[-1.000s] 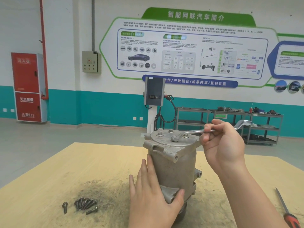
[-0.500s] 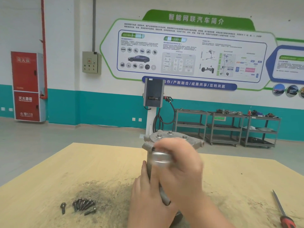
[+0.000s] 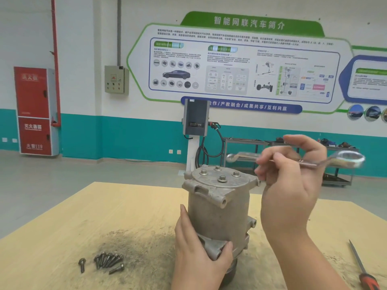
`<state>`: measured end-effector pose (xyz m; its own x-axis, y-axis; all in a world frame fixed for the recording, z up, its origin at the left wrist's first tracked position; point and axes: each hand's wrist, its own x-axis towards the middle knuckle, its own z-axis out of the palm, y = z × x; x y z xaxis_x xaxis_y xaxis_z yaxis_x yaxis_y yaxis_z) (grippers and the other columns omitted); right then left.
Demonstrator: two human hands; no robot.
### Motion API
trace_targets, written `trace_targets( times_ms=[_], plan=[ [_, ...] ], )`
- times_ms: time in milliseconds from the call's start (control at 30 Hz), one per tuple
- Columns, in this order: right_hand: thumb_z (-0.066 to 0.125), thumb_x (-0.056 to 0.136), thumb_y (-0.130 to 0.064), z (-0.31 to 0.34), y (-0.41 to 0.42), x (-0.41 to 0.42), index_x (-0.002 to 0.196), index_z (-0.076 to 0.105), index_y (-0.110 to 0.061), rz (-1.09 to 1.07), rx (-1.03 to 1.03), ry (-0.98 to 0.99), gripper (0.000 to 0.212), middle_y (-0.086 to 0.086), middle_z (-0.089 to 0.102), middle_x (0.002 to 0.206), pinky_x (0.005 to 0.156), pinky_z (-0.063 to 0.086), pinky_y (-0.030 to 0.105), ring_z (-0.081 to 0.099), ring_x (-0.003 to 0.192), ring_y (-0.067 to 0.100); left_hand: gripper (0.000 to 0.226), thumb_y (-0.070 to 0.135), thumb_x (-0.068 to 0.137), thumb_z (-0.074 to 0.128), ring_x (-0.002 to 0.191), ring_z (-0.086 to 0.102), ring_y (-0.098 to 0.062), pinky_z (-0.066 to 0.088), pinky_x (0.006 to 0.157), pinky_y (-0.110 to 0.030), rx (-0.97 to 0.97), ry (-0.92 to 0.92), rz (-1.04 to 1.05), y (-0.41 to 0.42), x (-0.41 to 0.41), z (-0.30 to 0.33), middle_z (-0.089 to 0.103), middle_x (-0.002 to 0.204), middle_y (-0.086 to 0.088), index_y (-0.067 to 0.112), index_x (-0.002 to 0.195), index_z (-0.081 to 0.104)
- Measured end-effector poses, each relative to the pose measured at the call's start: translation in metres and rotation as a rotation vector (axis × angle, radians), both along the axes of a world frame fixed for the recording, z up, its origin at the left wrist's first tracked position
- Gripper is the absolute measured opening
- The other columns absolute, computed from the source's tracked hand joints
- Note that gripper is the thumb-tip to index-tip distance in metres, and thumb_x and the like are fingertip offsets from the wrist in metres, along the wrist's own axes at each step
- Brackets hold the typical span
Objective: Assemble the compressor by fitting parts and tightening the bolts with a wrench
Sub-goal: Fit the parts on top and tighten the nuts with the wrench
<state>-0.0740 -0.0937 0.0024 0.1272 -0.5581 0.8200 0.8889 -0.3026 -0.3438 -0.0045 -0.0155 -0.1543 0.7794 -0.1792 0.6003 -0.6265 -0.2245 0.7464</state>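
Gripping the compressor low on its body, the left hand steadies it upright on the wooden table. Loose bolts lie left of it on a dark smudge; a screwdriver lies at right. Above the bolted top, apart from it, the right hand pinches the wrench. Beyond stand a charger post and metal carts.

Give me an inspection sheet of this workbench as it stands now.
Surface: wooden table, dark grime patch near the front.
Job's things: compressor upright, four bolts in its top plate; wrench lifted clear of them.
Clutter: loose bolts at left; screwdriver at right.
Grippers: left hand steadies the compressor's base; right hand holds the wrench.
Cables: charger cable behind.
Surroundings: shelving carts, red cabinet.
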Motion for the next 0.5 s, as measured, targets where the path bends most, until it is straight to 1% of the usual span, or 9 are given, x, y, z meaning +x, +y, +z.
trace_targets(
  times_ms=[100, 167, 267, 367, 500],
  plan=[
    [0.035, 0.083, 0.004, 0.001, -0.020, 0.008, 0.094, 0.045, -0.017, 0.126, 0.336, 0.152, 0.026, -0.001, 0.056, 0.053, 0.044, 0.036, 0.022, 0.044, 0.045, 0.015, 0.116, 0.054, 0.075, 0.070, 0.142, 0.010, -0.006, 0.024, 0.108, -0.017, 0.040, -0.015, 0.020, 0.000, 0.002, 0.001, 0.000, 0.149, 0.016, 0.042, 0.129, -0.032],
    [0.029, 0.083, 0.007, 0.001, -0.028, 0.012, 0.094, 0.045, -0.015, 0.219, 0.462, 0.202, 0.029, 0.002, 0.052, 0.051, 0.042, 0.032, 0.022, 0.040, 0.043, 0.015, 0.117, 0.053, 0.075, 0.070, 0.141, 0.011, -0.005, 0.024, 0.108, -0.017, 0.036, -0.010, 0.022, 0.000, 0.002, 0.002, 0.001, 0.148, 0.016, 0.038, 0.138, -0.028],
    [0.028, 0.084, 0.006, -0.002, -0.032, 0.016, 0.095, 0.045, -0.012, 0.289, 0.498, 0.261, 0.027, 0.003, 0.050, 0.051, 0.041, 0.031, 0.022, 0.037, 0.042, 0.016, 0.118, 0.052, 0.076, 0.071, 0.141, 0.014, -0.006, 0.025, 0.108, -0.018, 0.058, -0.010, 0.031, 0.000, 0.002, 0.001, 0.003, 0.148, 0.014, 0.029, 0.148, -0.020],
    [0.028, 0.084, 0.005, -0.004, -0.038, 0.018, 0.096, 0.046, -0.011, 0.330, 0.484, 0.295, 0.026, 0.002, 0.048, 0.051, 0.040, 0.029, 0.023, 0.036, 0.040, 0.015, 0.118, 0.050, 0.075, 0.072, 0.140, 0.015, -0.006, 0.025, 0.108, -0.018, 0.050, -0.001, 0.020, 0.000, 0.001, 0.003, 0.005, 0.147, 0.015, 0.028, 0.148, -0.018],
    [0.028, 0.087, 0.003, -0.008, -0.044, 0.021, 0.094, 0.046, -0.011, 0.363, 0.539, 0.330, 0.024, 0.002, 0.046, 0.052, 0.041, 0.027, 0.023, 0.035, 0.040, 0.014, 0.118, 0.051, 0.075, 0.071, 0.140, 0.015, -0.006, 0.026, 0.108, -0.019, 0.062, 0.014, 0.021, 0.001, 0.002, 0.002, 0.003, 0.144, 0.017, 0.027, 0.150, -0.017]
  ],
)
